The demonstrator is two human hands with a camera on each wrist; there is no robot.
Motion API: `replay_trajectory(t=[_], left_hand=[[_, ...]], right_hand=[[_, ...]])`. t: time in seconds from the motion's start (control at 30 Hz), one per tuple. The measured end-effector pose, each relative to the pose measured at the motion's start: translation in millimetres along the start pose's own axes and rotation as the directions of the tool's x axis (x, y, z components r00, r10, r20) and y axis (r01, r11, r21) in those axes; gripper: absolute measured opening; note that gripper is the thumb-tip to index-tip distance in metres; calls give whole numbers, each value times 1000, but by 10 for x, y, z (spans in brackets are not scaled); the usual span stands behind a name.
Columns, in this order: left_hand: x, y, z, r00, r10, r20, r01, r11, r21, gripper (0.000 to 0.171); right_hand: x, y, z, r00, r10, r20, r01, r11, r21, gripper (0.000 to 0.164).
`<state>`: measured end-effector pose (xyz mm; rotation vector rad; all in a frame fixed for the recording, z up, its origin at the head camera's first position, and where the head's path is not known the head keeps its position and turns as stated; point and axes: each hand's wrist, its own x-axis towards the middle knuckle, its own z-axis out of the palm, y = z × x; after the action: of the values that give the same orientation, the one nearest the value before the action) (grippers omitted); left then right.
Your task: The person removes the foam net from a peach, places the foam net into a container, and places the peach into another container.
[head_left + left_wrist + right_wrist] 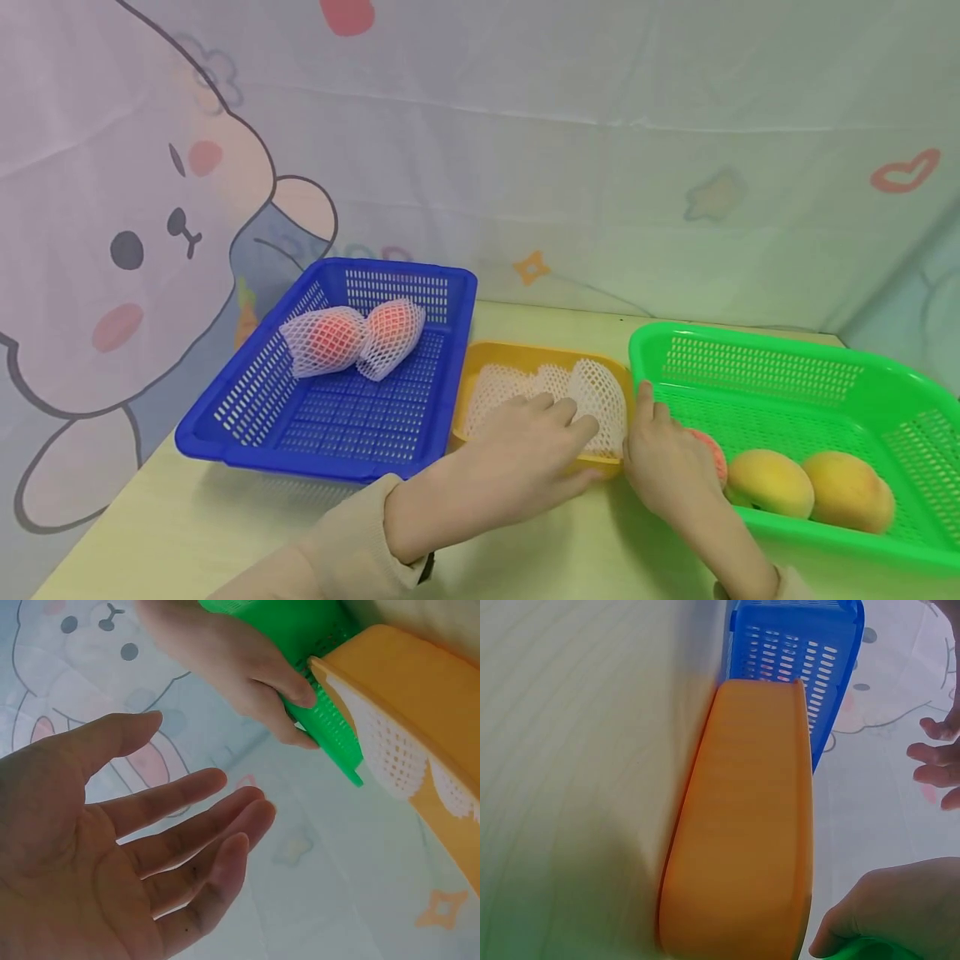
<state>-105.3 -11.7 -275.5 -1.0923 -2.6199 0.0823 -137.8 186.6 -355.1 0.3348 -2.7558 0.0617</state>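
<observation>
My left hand (517, 450) is over the near side of a yellow basket (517, 354), palm down. Its fingers are spread and slightly bent, and in the left wrist view the palm shows bare. White foam net sleeves (600, 400) lie in the yellow basket. My right hand (663, 458) grips the left rim of a green basket (750, 404), thumb and fingers on either side of the wall in the left wrist view. Inside it are yellow peaches (768, 485) and a pinkish-red round thing (710, 454), partly hidden by that hand.
A blue basket (352, 425) stands left of the yellow one and holds two reddish round things in white foam nets (326, 340). All three baskets sit side by side on a pale wood-look table (187, 533). A printed cloth (570, 167) hangs behind.
</observation>
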Motion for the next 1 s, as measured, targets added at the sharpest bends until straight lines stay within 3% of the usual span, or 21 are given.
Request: replay_trajectory(t=[0.13,0.23,0.37,0.73,1.0], left_hand=[[-49,-64,13,998,55,-43,-55,998,12,26],[-74,-108,19,988,127,-93,-126,992,9,20],[-105,-156,24,976,185,-113,-185,983,10,15],[-174,-327,-16,957,254,-142,-241,965,102,3],[-209,-506,-55,955,227,-188,-214,973,87,14]], right_hand=[[3,-2,4,1000,-6,-2,6,1000,1,58],[2,2,8,1000,-19,-23,19,1000,-5,57],[-3,8,9,999,-30,-40,29,999,-13,56],[-29,20,22,999,-24,-36,24,1000,-6,56],[-12,18,15,998,-28,-60,27,1000,-13,54]])
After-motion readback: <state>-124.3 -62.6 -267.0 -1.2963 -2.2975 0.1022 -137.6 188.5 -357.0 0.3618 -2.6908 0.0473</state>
